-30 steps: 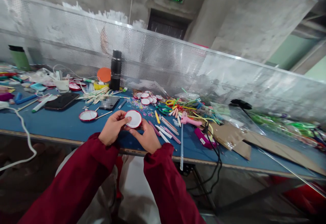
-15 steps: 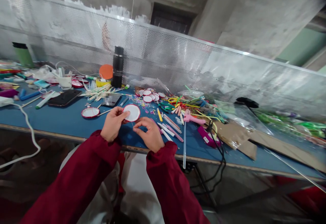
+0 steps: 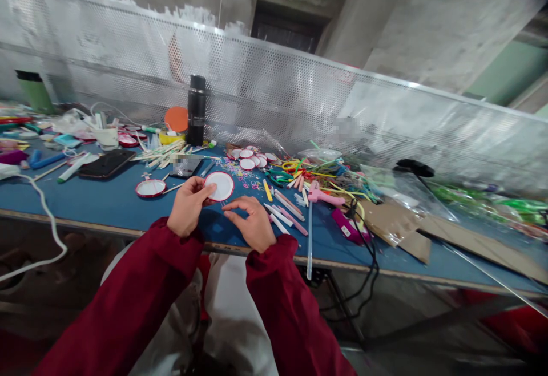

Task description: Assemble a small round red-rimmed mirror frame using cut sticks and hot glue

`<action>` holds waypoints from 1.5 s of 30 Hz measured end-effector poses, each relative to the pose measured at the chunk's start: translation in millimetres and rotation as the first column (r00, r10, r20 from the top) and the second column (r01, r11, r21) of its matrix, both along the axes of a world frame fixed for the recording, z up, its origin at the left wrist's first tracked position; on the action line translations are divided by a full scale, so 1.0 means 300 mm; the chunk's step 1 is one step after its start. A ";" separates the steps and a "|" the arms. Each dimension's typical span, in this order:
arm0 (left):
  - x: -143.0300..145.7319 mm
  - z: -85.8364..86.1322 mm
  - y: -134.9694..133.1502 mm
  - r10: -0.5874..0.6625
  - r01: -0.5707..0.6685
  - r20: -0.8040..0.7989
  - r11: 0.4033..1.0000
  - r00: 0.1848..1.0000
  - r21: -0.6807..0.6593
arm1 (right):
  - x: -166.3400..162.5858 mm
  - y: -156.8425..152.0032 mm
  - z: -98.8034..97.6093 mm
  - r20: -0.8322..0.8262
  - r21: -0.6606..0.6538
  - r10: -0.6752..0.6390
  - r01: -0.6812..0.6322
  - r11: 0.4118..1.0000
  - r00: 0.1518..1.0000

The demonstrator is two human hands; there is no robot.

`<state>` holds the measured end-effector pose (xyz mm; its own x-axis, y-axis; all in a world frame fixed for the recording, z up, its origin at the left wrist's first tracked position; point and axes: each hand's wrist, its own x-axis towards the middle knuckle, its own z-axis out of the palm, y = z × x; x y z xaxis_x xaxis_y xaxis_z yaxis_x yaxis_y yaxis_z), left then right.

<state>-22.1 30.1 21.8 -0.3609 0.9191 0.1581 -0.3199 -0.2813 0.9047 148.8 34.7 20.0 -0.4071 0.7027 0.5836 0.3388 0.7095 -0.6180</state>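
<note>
Both hands work at the near edge of the blue surface (image 3: 107,207), dark red sleeves running back toward the camera. The left hand (image 3: 186,209) grips a round white disc with a red rim (image 3: 219,186) by its lower left edge, thumb and fingertips closed on it, so the disc sits tilted just above the surface. The right hand (image 3: 252,226) hovers just beside and below the disc without touching it. Its fingers are loosely curled, with thumb and forefinger drawn close; whether they pinch something fine cannot be told at this size.

To the right of the hands lie loose pastel sticks (image 3: 285,213), a long clear rod (image 3: 309,239) overhanging the edge, and a pink glue gun (image 3: 323,196). To the left, a second red-rimmed disc (image 3: 149,188) lies flat, with a dark phone (image 3: 106,164) beyond it. Farther back sits a cluster of smaller discs (image 3: 250,160), then a black flask (image 3: 196,110) standing upright next to an orange lid (image 3: 176,118). A perforated metal screen (image 3: 299,96) closes off the far side.
</note>
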 end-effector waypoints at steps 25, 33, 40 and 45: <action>0.009 -0.009 -0.019 -0.147 0.186 -0.350 0.980 0.925 0.078 | -0.004 0.013 -0.028 -0.251 -0.266 -0.081 0.012 0.964 0.965; 0.006 0.004 -0.037 -0.139 0.197 -0.339 0.970 0.931 0.143 | -0.003 -0.001 -0.019 -0.266 -0.381 -0.088 -0.021 0.924 0.960; -0.005 -0.019 -0.014 -0.044 0.127 -0.406 0.975 0.913 0.180 | 0.003 0.002 -0.025 -0.234 -0.356 -0.083 -0.006 0.934 0.969; -0.010 -0.018 -0.015 0.029 0.072 -0.474 0.979 0.880 0.193 | 0.007 0.003 -0.035 -0.139 -0.328 -0.042 -0.006 0.945 0.989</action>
<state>-25.1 25.6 16.5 -0.1777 0.8566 0.4845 0.1231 -0.4691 0.8745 150.9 35.7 9.4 -0.3222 0.8707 0.3717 0.2409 0.4551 -0.8572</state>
